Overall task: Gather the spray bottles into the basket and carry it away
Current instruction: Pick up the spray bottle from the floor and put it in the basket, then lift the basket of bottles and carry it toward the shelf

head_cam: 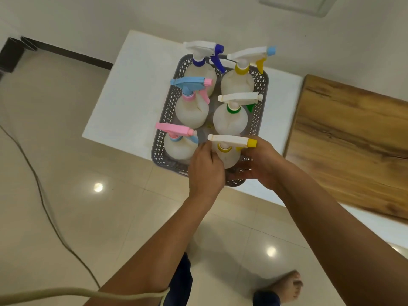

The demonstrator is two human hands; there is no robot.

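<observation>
A grey perforated basket [170,100] stands on a white table [132,89], its near end at the table's front edge. Several white spray bottles stand upright in it in two rows. At the far end are one with a dark blue collar [199,69] and one with a yellow collar [239,81]. A blue-headed one [191,109] and a green-collared one [229,119] fill the middle. Nearest are a pink-headed one [177,147] and a yellow-nozzled one [228,156]. My left hand [205,168] grips the basket's near rim, fingers against the yellow-nozzled bottle. My right hand [259,164] wraps the near right corner.
A wooden tabletop [353,138] adjoins the white table on the right. A cable [44,195] trails over the glossy tiled floor at the left. A dark object [11,55] sits by the wall at far left. My bare foot [287,286] is below.
</observation>
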